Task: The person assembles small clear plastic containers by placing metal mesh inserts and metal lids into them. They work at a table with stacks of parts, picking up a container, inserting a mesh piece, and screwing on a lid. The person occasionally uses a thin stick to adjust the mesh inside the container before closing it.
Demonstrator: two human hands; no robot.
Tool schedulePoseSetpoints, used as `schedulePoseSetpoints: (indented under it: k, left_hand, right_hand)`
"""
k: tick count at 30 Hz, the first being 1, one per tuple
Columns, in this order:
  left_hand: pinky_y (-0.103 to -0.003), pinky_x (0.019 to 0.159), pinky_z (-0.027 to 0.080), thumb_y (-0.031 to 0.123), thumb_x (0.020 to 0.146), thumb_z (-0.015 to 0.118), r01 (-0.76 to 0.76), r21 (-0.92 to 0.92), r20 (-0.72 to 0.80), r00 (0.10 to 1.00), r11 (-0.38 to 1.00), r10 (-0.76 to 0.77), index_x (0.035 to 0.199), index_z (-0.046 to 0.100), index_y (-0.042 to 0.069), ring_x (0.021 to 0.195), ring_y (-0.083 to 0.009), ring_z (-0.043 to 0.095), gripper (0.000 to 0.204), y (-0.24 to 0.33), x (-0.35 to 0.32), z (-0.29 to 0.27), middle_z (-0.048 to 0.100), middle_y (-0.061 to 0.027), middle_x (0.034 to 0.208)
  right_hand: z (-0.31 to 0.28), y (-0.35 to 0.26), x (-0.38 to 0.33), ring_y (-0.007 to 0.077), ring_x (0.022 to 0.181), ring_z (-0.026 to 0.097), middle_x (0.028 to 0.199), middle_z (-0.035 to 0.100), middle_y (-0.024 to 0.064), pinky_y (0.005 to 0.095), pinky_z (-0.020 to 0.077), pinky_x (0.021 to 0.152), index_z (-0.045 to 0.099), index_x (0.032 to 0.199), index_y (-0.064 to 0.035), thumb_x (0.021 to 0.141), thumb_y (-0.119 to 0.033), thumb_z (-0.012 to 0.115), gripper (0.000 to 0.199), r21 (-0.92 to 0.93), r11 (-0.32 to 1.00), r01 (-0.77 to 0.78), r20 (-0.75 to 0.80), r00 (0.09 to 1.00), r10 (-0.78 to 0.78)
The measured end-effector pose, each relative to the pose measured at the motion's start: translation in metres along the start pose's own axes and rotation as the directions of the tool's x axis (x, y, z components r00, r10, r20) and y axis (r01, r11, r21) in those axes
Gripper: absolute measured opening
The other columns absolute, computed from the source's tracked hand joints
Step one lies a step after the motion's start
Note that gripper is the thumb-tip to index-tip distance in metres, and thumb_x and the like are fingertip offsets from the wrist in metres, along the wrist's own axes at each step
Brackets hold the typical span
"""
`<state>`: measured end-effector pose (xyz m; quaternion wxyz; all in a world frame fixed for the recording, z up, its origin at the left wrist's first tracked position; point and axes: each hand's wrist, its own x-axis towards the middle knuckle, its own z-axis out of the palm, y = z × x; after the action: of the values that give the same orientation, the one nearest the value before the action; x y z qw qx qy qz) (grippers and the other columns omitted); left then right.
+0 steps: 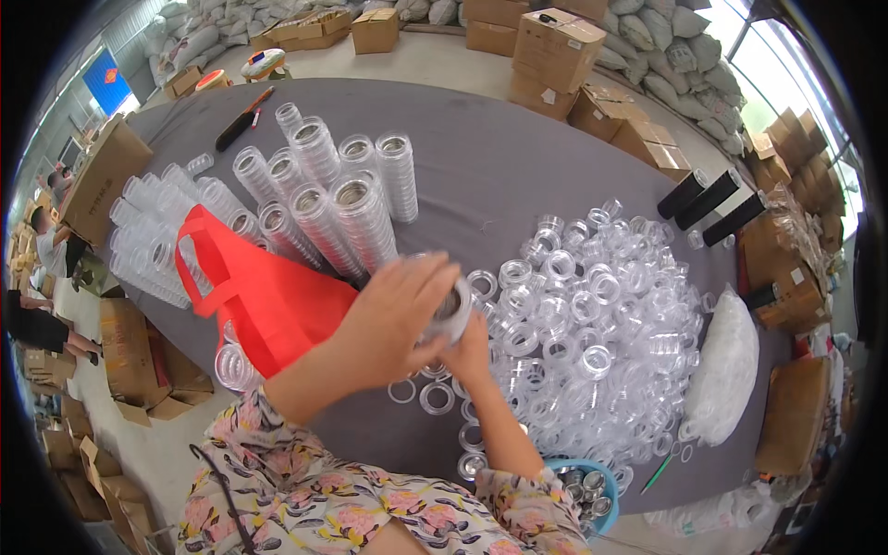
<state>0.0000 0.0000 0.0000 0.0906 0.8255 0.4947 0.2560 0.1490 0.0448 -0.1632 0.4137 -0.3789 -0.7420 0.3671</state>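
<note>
Between my two hands is a clear round plastic container [455, 313] with a grey, metallic-looking inside. My left hand [393, 310] curves over its upper left side, fingers along the top and thumb below; motion blurs it a little. From below, my right hand [470, 351] grips the same container, its fingers partly hidden. A large heap of loose clear plastic rings and round cases [592, 324] lies just right of my hands. Tall stacks of clear round containers [356, 208] stand beyond my left hand. A red fabric bag [273, 296] lies beside my left wrist.
A blue bowl [606, 467] of small metal pieces sits at the near edge. A clear plastic bag [726, 370], a green pen-like tool [659, 474] and black cylinders [708, 199] are to the right. A black-and-orange brush-like tool [242, 122] lies far left. Cardboard boxes [555, 51] surround the grey table [462, 139].
</note>
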Motion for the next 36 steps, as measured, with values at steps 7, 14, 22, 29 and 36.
schedulePoseSetpoints:
  k: [7, 14, 22, 29, 36]
  left_hand:
    - [-0.039, 0.094, 0.042, 0.017, 0.07, 0.068, 0.066, 0.206, 0.208, 0.972, 0.976, -0.109, 0.13, 0.04, 0.004, 0.113, -0.0342, 0.049, 0.068, -0.054, 0.159, 0.008, 0.049, -0.0171, 0.119]
    - [-0.042, 0.092, 0.045, 0.021, 0.072, 0.068, 0.014, 0.352, 0.476, 0.858, 0.936, -0.192, 0.133, 0.041, 0.011, 0.112, -0.0345, 0.052, 0.067, -0.11, 0.253, 0.003, 0.047, -0.0163, 0.125]
    - [-0.042, 0.092, 0.044, 0.022, 0.075, 0.07, 0.046, 0.471, 0.584, 0.732, 0.881, -0.35, 0.131, 0.042, 0.014, 0.111, -0.0337, 0.052, 0.063, -0.203, 0.288, 0.014, 0.048, -0.0141, 0.122]
    - [-0.042, 0.094, 0.041, 0.023, 0.074, 0.071, 0.139, 0.581, 0.616, 0.57, 0.802, -0.544, 0.129, 0.042, 0.014, 0.114, -0.0343, 0.049, 0.063, -0.264, 0.287, 0.006, 0.046, -0.0165, 0.123]
    - [-0.042, 0.096, 0.04, 0.025, 0.076, 0.069, 0.175, 0.644, 0.618, 0.455, 0.744, -0.641, 0.134, 0.035, 0.015, 0.116, -0.0353, 0.048, 0.068, -0.311, 0.28, 0.018, 0.044, -0.0178, 0.127]
  right_hand:
    - [-0.013, 0.086, 0.116, 0.0369, 0.107, 0.049, 0.112, 0.056, 0.0184, 0.0445, 0.0425, 0.09, 0.044, 0.123, -0.0022, 0.055, -0.017, 0.081, 0.079, -0.146, 0.989, -0.022, -0.2, 0.98, -0.008]
    - [0.002, 0.131, 0.197, 0.0367, 0.109, 0.049, 0.112, 0.056, 0.0174, 0.0436, 0.043, 0.091, 0.043, 0.124, -0.0043, 0.056, -0.019, 0.082, 0.08, -0.087, 0.988, -0.129, -0.284, 0.954, 0.099]
    - [0.059, 0.19, 0.269, 0.0365, 0.109, 0.049, 0.114, 0.056, 0.0171, 0.045, 0.043, 0.091, 0.042, 0.125, -0.0051, 0.055, -0.017, 0.083, 0.082, -0.051, 0.991, -0.125, -0.207, 0.972, 0.112]
    - [0.119, 0.217, 0.308, 0.0366, 0.107, 0.05, 0.113, 0.056, 0.0156, 0.0457, 0.0433, 0.09, 0.044, 0.124, -0.0092, 0.057, -0.014, 0.08, 0.076, 0.003, 0.997, -0.072, -0.091, 0.993, 0.072]
    - [0.153, 0.242, 0.324, 0.0374, 0.112, 0.049, 0.118, 0.055, 0.0193, 0.0445, 0.0423, 0.092, 0.043, 0.124, -0.0019, 0.058, -0.018, 0.081, 0.078, 0.07, 0.997, -0.04, 0.022, 0.999, 0.039]
